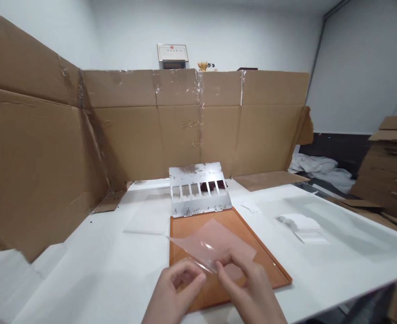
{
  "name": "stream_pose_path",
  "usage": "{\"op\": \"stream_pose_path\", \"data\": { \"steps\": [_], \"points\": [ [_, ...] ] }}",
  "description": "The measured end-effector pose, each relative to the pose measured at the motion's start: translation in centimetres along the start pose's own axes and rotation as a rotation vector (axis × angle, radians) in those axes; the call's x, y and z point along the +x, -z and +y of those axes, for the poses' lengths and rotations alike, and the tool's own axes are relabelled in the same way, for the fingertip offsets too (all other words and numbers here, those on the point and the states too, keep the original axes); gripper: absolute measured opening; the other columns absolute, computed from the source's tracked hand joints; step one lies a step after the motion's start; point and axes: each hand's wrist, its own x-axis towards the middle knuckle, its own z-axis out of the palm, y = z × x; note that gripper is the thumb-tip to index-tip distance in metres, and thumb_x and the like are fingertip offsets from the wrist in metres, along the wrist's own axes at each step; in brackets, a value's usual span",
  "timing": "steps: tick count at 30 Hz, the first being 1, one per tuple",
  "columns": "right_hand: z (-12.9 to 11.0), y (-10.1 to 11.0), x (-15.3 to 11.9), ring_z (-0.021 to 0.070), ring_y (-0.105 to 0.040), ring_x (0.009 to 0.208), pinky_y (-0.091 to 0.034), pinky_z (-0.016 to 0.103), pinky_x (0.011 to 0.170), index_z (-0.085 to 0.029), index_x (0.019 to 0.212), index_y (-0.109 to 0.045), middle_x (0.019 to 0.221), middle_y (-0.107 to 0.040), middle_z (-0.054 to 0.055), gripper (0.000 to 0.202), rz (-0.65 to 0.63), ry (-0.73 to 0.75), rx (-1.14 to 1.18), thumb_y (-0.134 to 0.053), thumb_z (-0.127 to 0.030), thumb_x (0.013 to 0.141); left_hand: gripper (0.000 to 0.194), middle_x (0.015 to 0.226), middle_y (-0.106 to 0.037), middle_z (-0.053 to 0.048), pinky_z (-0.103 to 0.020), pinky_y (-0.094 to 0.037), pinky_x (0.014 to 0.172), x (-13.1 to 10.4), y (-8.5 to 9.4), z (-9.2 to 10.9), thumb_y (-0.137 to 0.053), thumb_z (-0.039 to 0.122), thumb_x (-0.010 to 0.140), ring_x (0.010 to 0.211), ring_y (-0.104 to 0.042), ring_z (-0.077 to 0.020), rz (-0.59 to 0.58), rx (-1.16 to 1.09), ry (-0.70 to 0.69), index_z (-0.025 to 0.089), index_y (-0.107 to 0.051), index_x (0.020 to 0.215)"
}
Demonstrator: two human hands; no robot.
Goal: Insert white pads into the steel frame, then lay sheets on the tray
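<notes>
A thin, clear plastic sheet (215, 238) hangs tilted over a brown-orange board with a raised rim (248, 234). My right hand (250, 283) pinches its near edge between thumb and forefinger. My left hand (176, 288) is closed at the same edge, thumb and forefinger together, with the sheet's border at the fingertips. Between the two hands the film buckles and shines. Behind the board leans a silver metal plate (201, 207) with a row of rectangular slots and dark brown smears. Dark brown stuff (211, 185) shows through some slots.
The board lies on a white table (100, 270). Stacked translucent sheets (146, 216) are left of the metal plate. Crumpled white paper (304, 225) and a small white scrap (250, 207) lie to the right. Cardboard walls (131, 135) stand along the left and back.
</notes>
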Motion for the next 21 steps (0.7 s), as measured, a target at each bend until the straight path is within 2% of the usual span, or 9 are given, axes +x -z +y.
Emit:
{"op": "stream_pose_path", "data": {
  "steps": [4,6,8,10,13,16,18,19,21],
  "points": [
    [-0.1,1.1,1.4,0.0220,-0.067,0.074,-0.049,0.028,0.068,-0.021,0.072,-0.065,0.074,-0.070,0.003,0.033,0.083,-0.037,0.055,-0.058,-0.049,0.088,0.036,0.079,-0.065,-0.003,-0.030,-0.047,0.081,-0.3,1.2,-0.5,-0.069,0.055,0.077,0.082,-0.060,-0.0224,-0.010,-0.003,-0.016,0.022,-0.057,0.068],
    [-0.4,1.8,2.4,0.0217,-0.065,0.073,-0.050,0.028,0.069,-0.021,0.070,-0.065,0.073,-0.069,0.003,0.036,0.099,-0.059,0.159,-0.062,-0.054,0.084,0.037,0.103,-0.071,-0.006,-0.033,-0.047,0.093,-0.4,1.9,-0.8,-0.071,0.054,0.077,0.103,-0.062,-0.0271,0.055,-0.107,-0.006,0.022,-0.056,0.068],
    [-0.6,2.4,3.1,0.0215,-0.065,0.077,-0.050,0.028,0.073,-0.020,0.072,-0.067,0.075,-0.069,0.004,0.040,0.107,-0.083,0.304,-0.067,-0.059,0.081,0.034,0.130,-0.066,-0.006,-0.038,-0.042,0.108,-0.5,2.4,-0.9,-0.074,0.050,0.078,0.128,-0.054,-0.0312,0.123,-0.273,0.004,0.022,-0.058,0.068],
    [-0.6,2.8,3.5,0.0202,-0.064,0.079,-0.051,0.027,0.075,-0.019,0.073,-0.067,0.076,-0.068,0.004,0.042,0.129,-0.118,0.468,-0.071,-0.061,0.078,0.026,0.142,-0.061,-0.005,-0.044,-0.038,0.114,-0.7,3.0,-0.9,-0.076,0.047,0.077,0.138,-0.047,-0.0343,0.121,-0.459,-0.026,0.023,-0.066,0.074],
    [-0.1,2.9,3.3,0.0161,-0.058,0.071,-0.051,0.023,0.068,-0.019,0.067,-0.062,0.069,-0.061,0.000,0.044,0.146,-0.197,0.724,-0.078,-0.060,0.074,0.026,0.142,-0.062,-0.006,-0.053,-0.039,0.116,-1.1,3.7,-0.6,-0.078,0.048,0.072,0.139,-0.046,-0.0402,0.060,-0.647,-0.089,0.023,-0.070,0.070],
    [0.8,3.0,2.8,0.0143,-0.055,0.066,-0.051,0.022,0.064,-0.019,0.063,-0.059,0.065,-0.056,-0.002,0.042,0.087,-0.258,0.944,-0.080,-0.053,0.077,0.023,0.141,-0.063,-0.007,-0.057,-0.039,0.116,-1.9,4.4,-0.2,-0.076,0.039,0.070,0.144,-0.040,-0.0410,0.076,-0.841,-0.114,0.022,-0.067,0.059],
    [1.0,3.3,2.5,0.0154,-0.058,0.068,-0.053,0.023,0.065,-0.019,0.067,-0.064,0.068,-0.061,0.000,0.035,0.045,-0.284,1.047,-0.081,-0.048,0.079,0.009,0.138,-0.065,-0.008,-0.061,-0.040,0.114,-2.5,4.8,-0.3,-0.074,0.033,0.069,0.142,-0.043,-0.0408,0.141,-1.039,-0.087,0.024,-0.073,0.068],
    [0.9,3.5,2.5,0.0162,-0.061,0.070,-0.054,0.024,0.066,-0.019,0.070,-0.068,0.071,-0.065,0.001,0.031,0.034,-0.292,1.082,-0.081,-0.046,0.078,0.010,0.136,-0.066,-0.008,-0.061,-0.041,0.113,-2.7,5.0,-0.4,-0.072,0.032,0.070,0.140,-0.046,-0.0403,0.183,-1.128,-0.078,0.026,-0.077,0.077],
    [0.5,4.0,2.5,0.0175,-0.065,0.075,-0.057,0.024,0.069,-0.019,0.078,-0.074,0.080,-0.072,0.004,0.024,0.049,-0.299,1.129,-0.084,-0.041,0.075,0.026,0.136,-0.066,-0.008,-0.058,-0.044,0.112,-3.0,5.5,-1.0,-0.067,0.029,0.076,0.136,-0.051,-0.0370,0.240,-1.233,-0.106,0.028,-0.079,0.099]
  ]
}}
